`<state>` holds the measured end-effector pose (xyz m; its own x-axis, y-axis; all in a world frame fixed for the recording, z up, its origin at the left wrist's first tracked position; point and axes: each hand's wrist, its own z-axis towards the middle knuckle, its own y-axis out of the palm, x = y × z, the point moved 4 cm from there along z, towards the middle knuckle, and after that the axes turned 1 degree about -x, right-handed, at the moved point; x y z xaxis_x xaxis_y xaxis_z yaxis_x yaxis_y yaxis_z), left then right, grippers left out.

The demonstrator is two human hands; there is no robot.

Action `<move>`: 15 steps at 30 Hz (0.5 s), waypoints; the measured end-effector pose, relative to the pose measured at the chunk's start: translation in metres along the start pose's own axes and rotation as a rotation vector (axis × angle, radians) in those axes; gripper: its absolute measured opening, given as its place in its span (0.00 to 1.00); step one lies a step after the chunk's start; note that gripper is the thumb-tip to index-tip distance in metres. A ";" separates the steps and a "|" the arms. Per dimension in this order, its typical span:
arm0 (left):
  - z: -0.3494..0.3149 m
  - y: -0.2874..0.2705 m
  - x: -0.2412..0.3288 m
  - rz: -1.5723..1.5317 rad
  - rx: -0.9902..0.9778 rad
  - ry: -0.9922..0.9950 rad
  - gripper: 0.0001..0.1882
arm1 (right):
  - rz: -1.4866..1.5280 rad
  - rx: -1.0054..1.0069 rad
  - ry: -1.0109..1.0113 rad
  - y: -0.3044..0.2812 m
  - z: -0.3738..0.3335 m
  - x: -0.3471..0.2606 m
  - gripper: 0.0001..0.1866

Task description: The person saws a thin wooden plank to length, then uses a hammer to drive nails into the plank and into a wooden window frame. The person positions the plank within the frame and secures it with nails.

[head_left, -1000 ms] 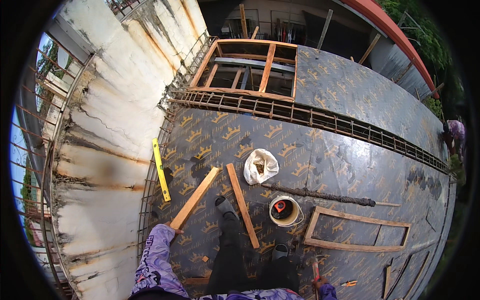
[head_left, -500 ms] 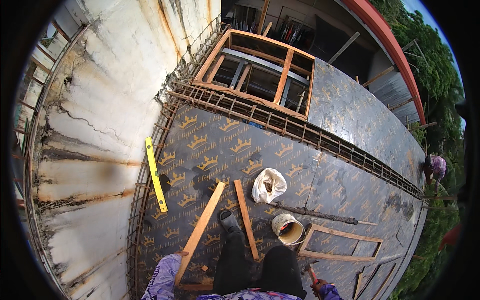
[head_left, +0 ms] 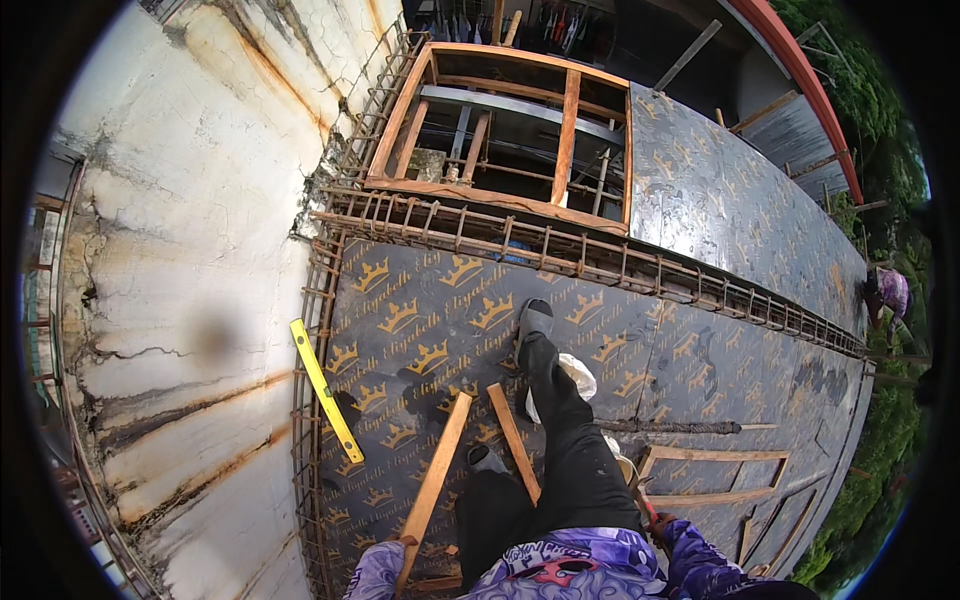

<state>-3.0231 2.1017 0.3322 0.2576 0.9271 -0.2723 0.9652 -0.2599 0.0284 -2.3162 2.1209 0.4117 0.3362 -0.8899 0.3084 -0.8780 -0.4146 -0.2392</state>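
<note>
My left hand (head_left: 406, 543) is closed around the lower end of a long wooden board (head_left: 437, 480), which slants up and away over the dark printed plywood deck (head_left: 410, 315). Beside my right thigh, my right hand (head_left: 660, 526) grips a red-handled tool (head_left: 650, 507) that looks like a hammer, its head partly lost against the bucket and frame. A shorter wood strip (head_left: 515, 443) lies between my legs. My right leg covers much of a white sack (head_left: 578, 376) and a white bucket (head_left: 624, 466).
A yellow spirit level (head_left: 327, 392) lies along the rebar by the stained wall (head_left: 190, 260). A rebar cage (head_left: 520, 240) crosses the deck, with a wood-framed opening (head_left: 500, 190) beyond. A small wooden frame (head_left: 715, 496) lies at right. Another person (head_left: 888, 293) is at the far right edge.
My right foot has stepped forward past the white sack, and my leg now hides most of the sack and bucket. Both hands keep their holds as the view shifts.
</note>
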 end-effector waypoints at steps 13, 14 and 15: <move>-0.177 -0.043 0.228 0.664 0.432 -0.226 0.46 | 0.095 0.070 -0.208 -0.161 -0.057 -0.310 0.27; -0.201 -0.051 0.252 0.678 0.468 -0.204 0.45 | 0.145 0.070 -0.208 -0.171 -0.073 -0.337 0.26; -0.216 -0.058 0.272 0.689 0.501 -0.177 0.45 | 0.196 0.036 -0.261 -0.181 -0.076 -0.359 0.25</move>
<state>-2.9994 2.4273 0.4647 0.7264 0.4744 -0.4973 0.4527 -0.8747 -0.1732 -2.3042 2.5295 0.4143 0.2420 -0.9702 0.0083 -0.9235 -0.2329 -0.3048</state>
